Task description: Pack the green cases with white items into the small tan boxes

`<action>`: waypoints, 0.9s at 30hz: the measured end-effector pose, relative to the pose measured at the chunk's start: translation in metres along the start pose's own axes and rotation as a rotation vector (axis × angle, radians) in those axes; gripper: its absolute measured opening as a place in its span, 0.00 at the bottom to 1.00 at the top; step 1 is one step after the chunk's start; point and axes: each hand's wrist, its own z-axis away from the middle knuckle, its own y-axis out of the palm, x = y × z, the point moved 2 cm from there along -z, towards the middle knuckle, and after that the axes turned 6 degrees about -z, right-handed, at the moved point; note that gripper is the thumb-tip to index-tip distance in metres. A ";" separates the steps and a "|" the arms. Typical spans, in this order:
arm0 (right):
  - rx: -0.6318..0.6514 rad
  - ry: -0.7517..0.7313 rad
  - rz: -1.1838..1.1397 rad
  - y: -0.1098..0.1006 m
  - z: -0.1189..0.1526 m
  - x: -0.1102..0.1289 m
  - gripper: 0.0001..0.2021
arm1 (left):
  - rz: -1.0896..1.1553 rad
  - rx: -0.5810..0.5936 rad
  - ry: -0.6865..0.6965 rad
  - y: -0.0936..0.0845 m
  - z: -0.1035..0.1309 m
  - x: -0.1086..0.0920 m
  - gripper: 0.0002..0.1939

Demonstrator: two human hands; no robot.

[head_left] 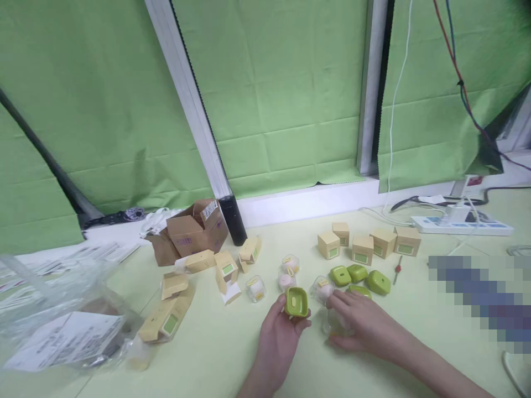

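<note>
My left hand (280, 337) is closed around a small square green plastic cap (296, 301), its hollow side facing up. My right hand (363, 320) is curled low over the table, thumb and fingers around a clear plastic cover (332, 323); part of the cover is hidden by the hand. Just beyond the right fingertips sits a clear case with a pale pink piece inside (322, 288). Similar clear cases (256, 288) and a pale pink piece (287, 281) lie beyond my left hand. Several green caps (379, 282) are grouped beyond my right hand.
Closed tan boxes (363, 250) stand at the back right, near a white power strip (462, 225). Opened tan boxes (168, 320), a brown carton (194, 235) and clear plastic packaging (70, 331) occupy the left. A black cylinder (233, 220) stands against the wall.
</note>
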 end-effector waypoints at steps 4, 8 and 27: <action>0.019 -0.040 0.041 0.009 0.001 0.001 0.20 | -0.085 0.013 0.063 0.001 -0.001 0.003 0.09; -0.051 -0.016 0.019 0.004 0.003 0.003 0.18 | -0.114 -0.030 0.057 0.000 -0.002 0.003 0.15; -0.277 0.422 -0.825 -0.011 0.005 0.001 0.09 | -0.131 -0.014 -0.015 -0.001 -0.001 0.002 0.13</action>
